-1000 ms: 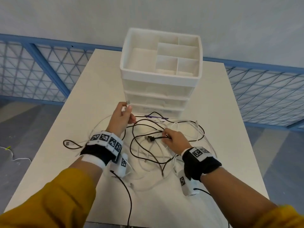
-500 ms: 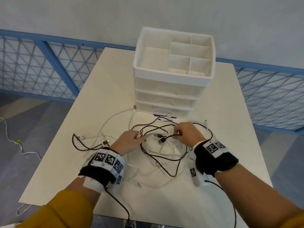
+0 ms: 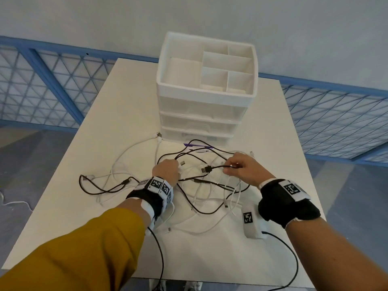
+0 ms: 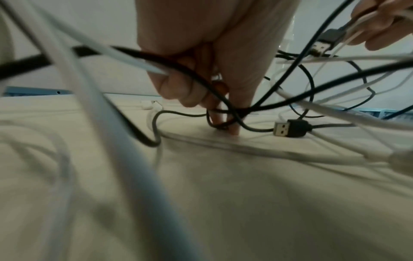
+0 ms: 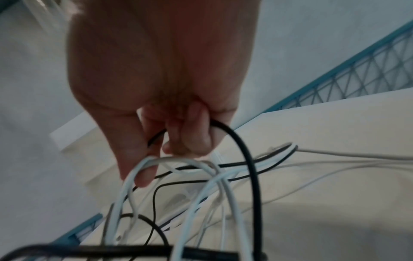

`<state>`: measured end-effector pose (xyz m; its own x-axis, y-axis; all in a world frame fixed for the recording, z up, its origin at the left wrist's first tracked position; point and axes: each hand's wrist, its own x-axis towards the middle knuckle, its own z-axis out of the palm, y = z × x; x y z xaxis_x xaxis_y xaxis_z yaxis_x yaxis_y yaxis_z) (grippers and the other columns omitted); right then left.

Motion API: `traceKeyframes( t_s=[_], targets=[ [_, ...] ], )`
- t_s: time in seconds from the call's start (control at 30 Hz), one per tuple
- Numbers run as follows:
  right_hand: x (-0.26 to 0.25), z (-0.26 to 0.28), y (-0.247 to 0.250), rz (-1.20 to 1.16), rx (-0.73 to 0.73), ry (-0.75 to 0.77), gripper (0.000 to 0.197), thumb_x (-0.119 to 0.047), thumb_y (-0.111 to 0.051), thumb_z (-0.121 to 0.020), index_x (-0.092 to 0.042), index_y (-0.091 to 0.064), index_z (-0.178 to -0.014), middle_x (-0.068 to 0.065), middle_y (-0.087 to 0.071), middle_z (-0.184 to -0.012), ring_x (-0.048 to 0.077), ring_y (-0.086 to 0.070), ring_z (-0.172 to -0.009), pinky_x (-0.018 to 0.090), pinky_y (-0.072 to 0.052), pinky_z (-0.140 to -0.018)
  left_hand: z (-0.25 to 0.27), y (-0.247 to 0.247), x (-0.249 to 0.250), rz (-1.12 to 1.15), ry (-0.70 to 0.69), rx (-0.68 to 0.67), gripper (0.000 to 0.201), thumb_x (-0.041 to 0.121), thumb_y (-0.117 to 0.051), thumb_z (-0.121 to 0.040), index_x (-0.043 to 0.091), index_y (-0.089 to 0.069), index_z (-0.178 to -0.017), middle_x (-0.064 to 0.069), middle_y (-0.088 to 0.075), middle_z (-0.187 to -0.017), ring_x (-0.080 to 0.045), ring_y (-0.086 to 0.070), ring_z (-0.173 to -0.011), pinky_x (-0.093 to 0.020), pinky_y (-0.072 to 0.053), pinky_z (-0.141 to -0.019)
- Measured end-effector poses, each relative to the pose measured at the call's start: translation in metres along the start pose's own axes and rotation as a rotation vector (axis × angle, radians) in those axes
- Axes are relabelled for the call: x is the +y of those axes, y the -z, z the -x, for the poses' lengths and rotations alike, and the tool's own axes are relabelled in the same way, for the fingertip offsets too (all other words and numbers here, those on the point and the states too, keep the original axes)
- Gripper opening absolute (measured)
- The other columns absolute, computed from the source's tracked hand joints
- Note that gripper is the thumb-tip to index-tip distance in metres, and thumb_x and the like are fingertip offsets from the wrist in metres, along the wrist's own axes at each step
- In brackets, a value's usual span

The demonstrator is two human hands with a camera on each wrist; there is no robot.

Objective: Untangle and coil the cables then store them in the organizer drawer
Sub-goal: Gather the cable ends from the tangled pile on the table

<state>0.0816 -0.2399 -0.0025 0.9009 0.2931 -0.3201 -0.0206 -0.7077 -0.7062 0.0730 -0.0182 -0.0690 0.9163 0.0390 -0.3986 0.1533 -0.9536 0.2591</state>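
Note:
A tangle of black cables [image 3: 197, 179] and white cables [image 3: 212, 225] lies on the white table [image 3: 109, 131] in front of the white organizer [image 3: 206, 101], whose three drawers are closed. My left hand [image 3: 174, 164] reaches down into the tangle. In the left wrist view, my left hand [image 4: 223, 121] has its fingers curled round a black cable [image 4: 194, 74], fingertips on the table. My right hand [image 3: 227, 168] pinches a black cable just behind its USB plug [image 3: 206, 169], lifted off the table. In the right wrist view a black cable [image 5: 243, 151] runs through my right hand [image 5: 165, 146] and a white cable [image 5: 143, 166] loops over the thumb.
The organizer's top tray [image 3: 182, 68] has open compartments. A white plug [image 3: 158, 135] lies by the organizer's front left corner and a purple strip [image 3: 198, 145] in front of it. Another black USB plug [image 4: 288, 129] rests on the table. Blue mesh fencing [image 3: 42, 87] surrounds the table.
My left hand has let go of the white plug, which now lies by the organizer, and dropped into the tangle onto a black cable. My right hand has lifted its black cable.

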Motion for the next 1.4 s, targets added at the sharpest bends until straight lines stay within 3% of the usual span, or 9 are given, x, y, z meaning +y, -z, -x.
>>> traceKeyframes(
  t_s=[0.2, 0.37, 0.5, 0.57, 0.63, 0.83, 0.97, 1.17, 1.4],
  targets=[
    [0.010, 0.009, -0.005, -0.105, 0.100, -0.014, 0.002, -0.016, -0.065, -0.083, -0.017, -0.066, -0.083, -0.006, -0.051, -0.071, 0.009, -0.046, -0.069, 0.021, -0.034, -0.069, 0.015, 0.021, -0.001, 0.402, -0.141, -0.030, 0.022, 0.021, -0.049, -0.091, 0.010, -0.048, -0.072, 0.000, -0.049, -0.071, -0.023, -0.049, -0.077, -0.024, -0.034, -0.061],
    [0.007, 0.013, -0.007, -0.199, 0.152, 0.018, 0.015, -0.018, -0.051, -0.092, -0.018, -0.066, -0.095, -0.022, -0.054, -0.065, 0.000, -0.045, -0.059, 0.010, -0.034, -0.058, 0.047, 0.064, -0.003, 0.847, -0.281, 0.188, 0.027, 0.023, -0.052, -0.092, 0.022, -0.047, -0.066, 0.009, -0.040, -0.060, -0.009, -0.037, -0.059, -0.026, -0.030, -0.060],
    [0.000, 0.016, -0.018, -0.479, 0.079, 0.087, 0.027, -0.004, -0.038, -0.096, -0.021, -0.058, -0.089, -0.004, -0.046, -0.054, 0.008, -0.044, -0.046, 0.023, -0.039, -0.050, 0.054, 0.080, -0.002, 1.345, -0.258, 0.186, 0.019, 0.014, -0.048, -0.088, 0.024, -0.064, -0.092, 0.003, -0.041, -0.044, -0.006, -0.021, -0.042, -0.020, -0.018, -0.043],
    [-0.002, 0.016, -0.023, -0.458, -0.026, 0.134, 0.031, 0.001, -0.036, -0.095, -0.025, -0.053, -0.100, 0.001, -0.058, -0.066, 0.012, -0.054, -0.055, 0.021, -0.043, -0.053, 0.054, 0.085, 0.000, 1.542, -0.268, 0.111, 0.027, 0.007, -0.039, -0.089, 0.016, -0.064, -0.085, -0.017, -0.067, -0.073, -0.004, -0.020, -0.038, -0.017, -0.016, -0.039],
    [-0.001, 0.016, -0.026, -0.465, -0.113, 0.120, 0.033, 0.002, -0.037, -0.094, -0.025, -0.049, -0.109, 0.000, -0.065, -0.078, 0.012, -0.055, -0.058, 0.018, -0.042, -0.051, 0.053, 0.087, 0.000, 1.662, -0.240, 0.096, 0.034, 0.006, -0.034, -0.091, 0.014, -0.046, -0.061, -0.008, -0.071, -0.083, -0.005, -0.024, -0.038, -0.016, -0.022, -0.040],
    [0.010, 0.003, -0.044, -0.380, -0.026, -0.101, 0.021, -0.015, -0.059, -0.087, -0.011, -0.059, -0.107, -0.015, -0.049, -0.060, -0.001, -0.042, -0.048, 0.013, -0.033, -0.048, 0.042, 0.072, -0.005, 1.651, -0.093, 0.214, 0.035, 0.017, -0.034, -0.099, 0.020, -0.030, -0.065, 0.011, -0.032, -0.050, -0.005, -0.032, -0.051, -0.021, -0.031, -0.060],
    [0.002, -0.017, -0.066, -0.157, 0.047, -0.047, 0.021, -0.010, -0.058, -0.086, -0.007, -0.061, -0.106, 0.006, -0.061, -0.103, 0.015, -0.059, -0.091, 0.012, -0.043, -0.071, 0.043, 0.061, -0.007, 1.668, -0.087, 0.234, 0.019, 0.019, -0.040, -0.098, 0.021, -0.048, -0.082, 0.009, -0.039, -0.063, -0.004, -0.037, -0.059, -0.019, -0.033, -0.064],
    [0.003, -0.030, -0.102, 0.436, 0.059, -0.053, 0.022, -0.030, -0.048, -0.091, -0.020, -0.059, -0.106, 0.008, -0.066, -0.104, 0.027, -0.060, -0.097, 0.030, -0.041, -0.072, 0.047, 0.053, -0.015, 1.570, -0.158, 0.167, 0.037, 0.016, -0.038, -0.098, 0.019, -0.068, -0.078, 0.001, -0.051, -0.088, -0.005, -0.045, -0.078, -0.019, -0.037, -0.071],
    [0.002, -0.038, -0.112, 0.548, 0.094, 0.021, 0.017, -0.013, -0.047, -0.092, -0.008, -0.056, -0.105, 0.010, -0.057, -0.108, 0.029, -0.054, -0.103, 0.037, -0.046, -0.079, 0.051, 0.059, -0.016, 1.622, -0.241, 0.086, 0.028, 0.031, -0.033, -0.094, 0.013, -0.049, -0.079, 0.009, -0.041, -0.052, -0.008, -0.047, -0.054, -0.025, -0.045, -0.073]
  ],
)
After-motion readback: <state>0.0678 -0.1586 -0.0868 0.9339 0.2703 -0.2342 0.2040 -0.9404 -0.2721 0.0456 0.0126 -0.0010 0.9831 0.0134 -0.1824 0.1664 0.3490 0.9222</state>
